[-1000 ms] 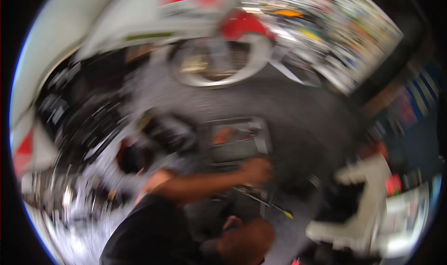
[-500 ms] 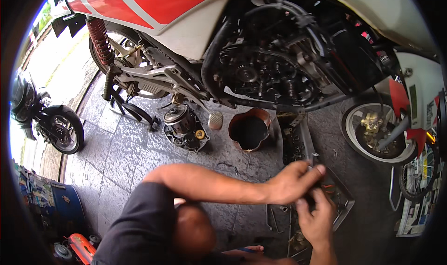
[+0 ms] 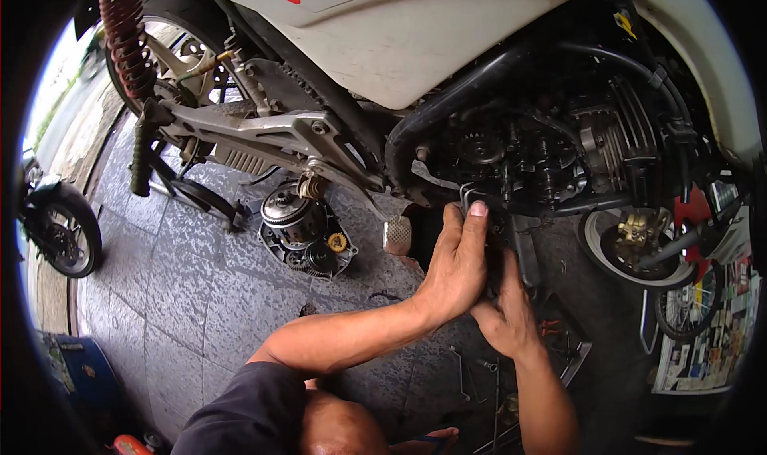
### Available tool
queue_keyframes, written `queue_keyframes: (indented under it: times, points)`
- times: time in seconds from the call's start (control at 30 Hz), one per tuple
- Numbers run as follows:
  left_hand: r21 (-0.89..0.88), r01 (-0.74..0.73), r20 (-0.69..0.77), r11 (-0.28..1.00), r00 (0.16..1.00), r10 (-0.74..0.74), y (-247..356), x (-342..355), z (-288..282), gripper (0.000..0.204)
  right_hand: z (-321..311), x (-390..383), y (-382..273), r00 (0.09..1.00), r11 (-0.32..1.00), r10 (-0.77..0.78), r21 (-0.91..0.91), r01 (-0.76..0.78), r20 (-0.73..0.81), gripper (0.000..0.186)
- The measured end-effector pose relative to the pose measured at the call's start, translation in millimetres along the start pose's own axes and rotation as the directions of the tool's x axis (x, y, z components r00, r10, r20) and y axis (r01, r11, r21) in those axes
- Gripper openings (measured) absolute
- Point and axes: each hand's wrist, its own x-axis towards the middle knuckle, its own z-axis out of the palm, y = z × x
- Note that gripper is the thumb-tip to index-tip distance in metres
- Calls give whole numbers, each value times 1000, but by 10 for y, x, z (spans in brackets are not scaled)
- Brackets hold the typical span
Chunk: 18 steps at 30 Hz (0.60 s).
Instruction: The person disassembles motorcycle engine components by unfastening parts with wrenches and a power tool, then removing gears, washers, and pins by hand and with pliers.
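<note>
In the head view, the 2 hands were close together just below the engine [image 3: 551, 155] of the white and red motorcycle [image 3: 399, 51]. The left hand [image 3: 458, 270] had its fingers nearly straight and closed, pinching a thin, bent metal piece [image 3: 466, 190] that poked up from the fingertips toward the engine's lower edge. Whether its end touched the engine could not be told. The right hand [image 3: 510, 319] stood just beside it, lower and to the right, fingers pointing upward. Something dark lay between the 2 palms; the left hand hid much of it, so I could not tell whether the right hand gripped it.

The engine's side was uncovered, with a toothed gear [image 3: 482, 147] and shafts exposed. A thick black tube [image 3: 459, 86] curved past its upper left, and a ridged metal pedal [image 3: 397, 235] stood near the left hand, on its left. Farther left, on the tiled floor [image 3: 180, 311], lay a cover [image 3: 346, 259] bearing a round metal drum [image 3: 293, 214] and a small yellow gear [image 3: 338, 242]. Wrenches [image 3: 461, 375] lay below the hands, left of the right forearm, and a front wheel [image 3: 595, 251] stood at the right.
</note>
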Motion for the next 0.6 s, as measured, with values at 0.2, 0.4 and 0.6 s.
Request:
queue_keyframes:
  times: [0.2,0.4,0.6]
  points:
    - [252,-194,112,948,979,171,-18,160,-87,45,130,321,213,987,990,-8,-140,-14,-160,55]
    - [0,-159,18,987,987,159,-9,379,-237,26,-52,631,424,995,998,62,32,-60,-75,20]
    - [-85,-121,-23,989,993,120,60,541,-228,25,-245,825,477,999,994,35,104,-35,-2,27]
